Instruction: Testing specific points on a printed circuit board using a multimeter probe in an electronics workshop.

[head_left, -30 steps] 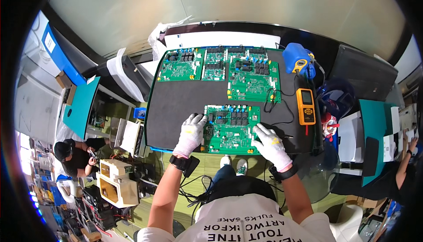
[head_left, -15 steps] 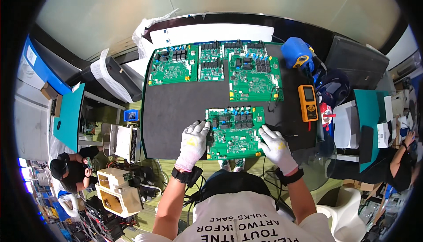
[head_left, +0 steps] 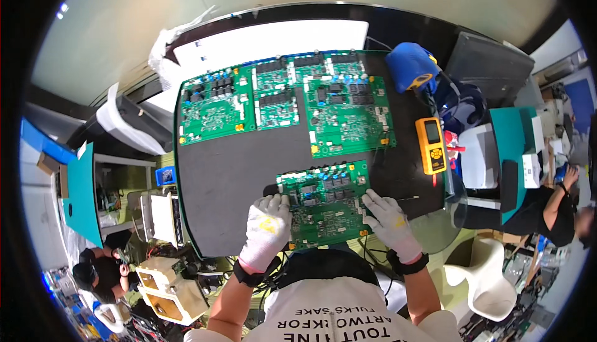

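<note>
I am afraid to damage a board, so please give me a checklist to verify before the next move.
1. Left hand and right hand gloved: ok.
2. Hands at opposite sides of the near green board: ok.
3. Gap to the large board behind it: ok, dark mat shows between.
4. Orange handheld meter apart from near green board: ok, lies to the right.
5. Far boards well separated: not ok, they crowd closely.
6. Near green board flat on the mat: cannot tell from this view.

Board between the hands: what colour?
The circuit board is green; shows best in the head view.
</note>
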`<state>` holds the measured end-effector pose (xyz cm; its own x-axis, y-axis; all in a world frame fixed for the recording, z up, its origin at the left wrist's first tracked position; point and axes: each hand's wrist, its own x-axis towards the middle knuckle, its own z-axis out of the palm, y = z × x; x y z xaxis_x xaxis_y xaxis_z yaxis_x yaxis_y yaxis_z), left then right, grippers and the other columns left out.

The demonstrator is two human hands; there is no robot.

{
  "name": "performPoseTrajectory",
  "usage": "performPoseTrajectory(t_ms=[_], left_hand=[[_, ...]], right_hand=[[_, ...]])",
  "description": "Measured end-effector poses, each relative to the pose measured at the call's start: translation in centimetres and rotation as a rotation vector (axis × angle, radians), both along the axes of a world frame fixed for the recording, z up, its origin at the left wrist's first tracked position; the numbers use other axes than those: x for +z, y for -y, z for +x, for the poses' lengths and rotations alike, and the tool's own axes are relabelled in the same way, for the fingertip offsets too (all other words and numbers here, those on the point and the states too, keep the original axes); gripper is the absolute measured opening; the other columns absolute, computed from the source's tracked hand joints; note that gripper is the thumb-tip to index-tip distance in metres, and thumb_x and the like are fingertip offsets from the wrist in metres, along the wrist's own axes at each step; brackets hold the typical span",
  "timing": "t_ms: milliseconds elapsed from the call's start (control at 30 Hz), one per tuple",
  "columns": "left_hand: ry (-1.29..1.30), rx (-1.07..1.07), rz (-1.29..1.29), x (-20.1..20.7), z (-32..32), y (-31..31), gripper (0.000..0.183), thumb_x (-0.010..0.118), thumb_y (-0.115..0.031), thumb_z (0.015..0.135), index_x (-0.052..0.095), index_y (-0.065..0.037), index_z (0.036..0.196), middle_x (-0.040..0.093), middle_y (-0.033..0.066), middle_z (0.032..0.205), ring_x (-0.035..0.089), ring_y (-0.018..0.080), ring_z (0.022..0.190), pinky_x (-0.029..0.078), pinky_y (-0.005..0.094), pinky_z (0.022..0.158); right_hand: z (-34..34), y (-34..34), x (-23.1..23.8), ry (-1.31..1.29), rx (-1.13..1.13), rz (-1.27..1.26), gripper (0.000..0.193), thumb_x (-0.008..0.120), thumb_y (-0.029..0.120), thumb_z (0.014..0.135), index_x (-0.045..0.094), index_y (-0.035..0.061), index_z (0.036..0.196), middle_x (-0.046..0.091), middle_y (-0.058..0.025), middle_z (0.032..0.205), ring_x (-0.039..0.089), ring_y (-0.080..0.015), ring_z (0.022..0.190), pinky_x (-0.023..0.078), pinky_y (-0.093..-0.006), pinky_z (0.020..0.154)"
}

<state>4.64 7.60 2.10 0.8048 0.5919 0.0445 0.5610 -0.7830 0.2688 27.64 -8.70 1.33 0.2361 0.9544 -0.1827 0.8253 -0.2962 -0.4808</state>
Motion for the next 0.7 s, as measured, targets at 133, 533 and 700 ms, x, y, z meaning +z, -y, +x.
performPoseTrajectory(t_ms=[133, 533, 700], left_hand=[[0.016, -0.008, -0.006, 0.2, 0.1, 0.0, 0.032, 0.062, -0.012, 0.07, 0.058, 0.003, 0.098, 0.059, 0.0141, 0.095, 0.056, 0.0306, 0.091, 0.043, 0.0413, 0.081], [0.063, -0.034, -0.03, 0.4, -0.3, -0.3, 0.029, 0.06, -0.012, 0.072, 0.059, 0.002, 0.097, 0.059, 0.012, 0.086, 0.057, 0.0288, 0.082, 0.044, 0.0394, 0.072], [0.124, -0.021, 0.002, 0.2, -0.2, 0.0, 0.026, 0.059, -0.012, 0.073, 0.06, 0.002, 0.095, 0.059, 0.0126, 0.083, 0.057, 0.0289, 0.079, 0.044, 0.0388, 0.07]], right_hand=[[0.1, 0.1, -0.7, -0.028, -0.012, 0.002, 0.045, 0.06, 0.025, 0.079, 0.053, 0.0121, 0.122, 0.047, -0.0039, 0.131, 0.05, -0.0276, 0.104, 0.044, -0.0374, 0.088], [1.9, 1.1, -0.9, 0.081, -0.086, 0.199, 0.036, 0.059, 0.014, 0.077, 0.058, 0.0077, 0.112, 0.055, -0.0079, 0.12, 0.054, -0.029, 0.098, 0.045, -0.0376, 0.086], [4.0, 3.2, -0.8, 0.297, -0.275, 0.156, 0.033, 0.06, 0.012, 0.076, 0.06, 0.0078, 0.109, 0.056, -0.009, 0.116, 0.054, -0.0293, 0.098, 0.045, -0.0381, 0.086]])
